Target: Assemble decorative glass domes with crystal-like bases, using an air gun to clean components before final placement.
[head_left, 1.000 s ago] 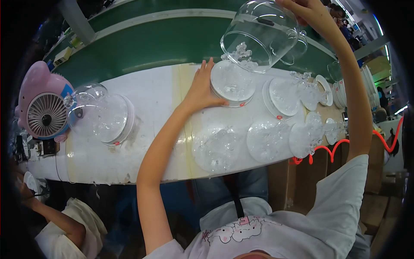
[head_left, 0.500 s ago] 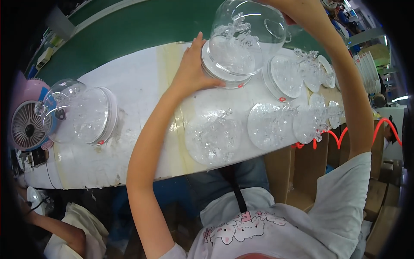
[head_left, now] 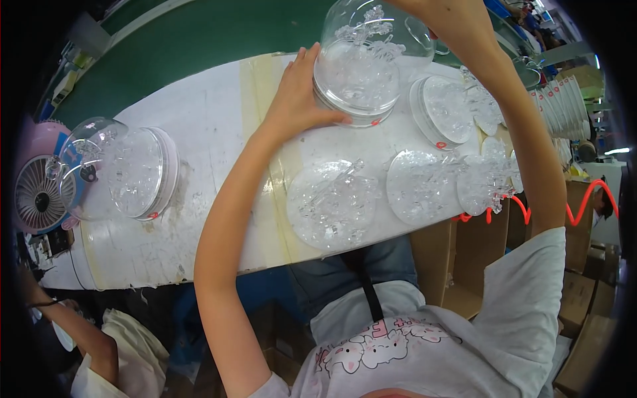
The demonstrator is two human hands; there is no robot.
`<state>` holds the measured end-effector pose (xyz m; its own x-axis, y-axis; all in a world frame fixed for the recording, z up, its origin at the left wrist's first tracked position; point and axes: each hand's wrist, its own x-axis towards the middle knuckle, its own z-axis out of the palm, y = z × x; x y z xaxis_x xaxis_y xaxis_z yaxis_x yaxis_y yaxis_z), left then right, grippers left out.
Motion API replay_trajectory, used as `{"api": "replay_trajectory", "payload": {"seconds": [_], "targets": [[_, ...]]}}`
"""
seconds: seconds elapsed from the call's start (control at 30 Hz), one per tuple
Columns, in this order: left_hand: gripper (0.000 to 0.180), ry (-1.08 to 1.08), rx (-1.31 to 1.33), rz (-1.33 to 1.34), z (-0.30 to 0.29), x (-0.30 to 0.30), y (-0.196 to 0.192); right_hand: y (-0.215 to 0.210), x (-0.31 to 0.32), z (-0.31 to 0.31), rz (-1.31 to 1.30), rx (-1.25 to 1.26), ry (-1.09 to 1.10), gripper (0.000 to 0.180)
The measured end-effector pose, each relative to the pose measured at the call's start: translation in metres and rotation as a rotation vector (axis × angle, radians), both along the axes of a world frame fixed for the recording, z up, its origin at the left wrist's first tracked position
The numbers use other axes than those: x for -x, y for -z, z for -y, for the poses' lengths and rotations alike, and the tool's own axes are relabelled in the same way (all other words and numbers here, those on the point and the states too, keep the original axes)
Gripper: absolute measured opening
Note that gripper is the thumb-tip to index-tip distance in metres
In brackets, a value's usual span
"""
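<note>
A clear dome (head_left: 332, 33) sits over a round white base (head_left: 361, 119) that carries clear crystal-like ornaments (head_left: 371, 53). My left hand (head_left: 298, 99) is curved round the base's left side, thumb along its front edge. At the upper edge of the view, my right hand (head_left: 444, 16) is closed at the dome's top; its fingertips are partly hidden. To the right stands another round base (head_left: 448, 109) without a dome, a clear ornament beside it. Nearer me lie several clear ornamented discs, among them a disc (head_left: 332, 205) and its neighbour (head_left: 418, 186).
At the left of the white table (head_left: 219, 99) stands another domed piece (head_left: 142, 176), with a pink fan (head_left: 43, 192) behind it. A red coiled hose (head_left: 584, 205) hangs at the right, near cardboard boxes (head_left: 478, 265). A co-worker's arm (head_left: 86, 338) shows lower left.
The dome has come down from a raised, tilted position onto the base. My right hand moved slightly with it, and my left hand stays at the base.
</note>
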<state>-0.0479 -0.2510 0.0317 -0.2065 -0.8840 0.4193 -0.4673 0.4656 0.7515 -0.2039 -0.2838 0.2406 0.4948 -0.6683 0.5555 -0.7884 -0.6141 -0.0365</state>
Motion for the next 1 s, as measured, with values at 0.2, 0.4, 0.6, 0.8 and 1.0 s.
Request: {"api": "replay_trajectory", "payload": {"seconds": [0.2, 0.4, 0.6, 0.8, 1.0], "targets": [[0.12, -0.015, 0.036, 0.048, 0.002, 0.002, -0.001, 0.005, 0.006, -0.005, 0.051, 0.036, 0.026, 0.033], [0.117, -0.022, 0.044, 0.043, 0.002, 0.001, 0.002, 0.008, 0.009, -0.001, 0.078, 0.017, -0.013, 0.034], [0.117, -0.032, 0.047, 0.059, 0.002, 0.003, 0.001, 0.005, 0.015, 0.003, 0.09, -0.05, -0.075, 0.034], [0.113, -0.03, 0.054, 0.018, 0.003, 0.001, 0.004, 0.002, 0.014, -0.002, 0.115, -0.133, -0.093, 0.033], [0.11, 0.005, 0.032, -0.036, 0.003, 0.002, 0.001, 0.002, 0.013, -0.001, 0.176, -0.232, -0.063, 0.031]]}}
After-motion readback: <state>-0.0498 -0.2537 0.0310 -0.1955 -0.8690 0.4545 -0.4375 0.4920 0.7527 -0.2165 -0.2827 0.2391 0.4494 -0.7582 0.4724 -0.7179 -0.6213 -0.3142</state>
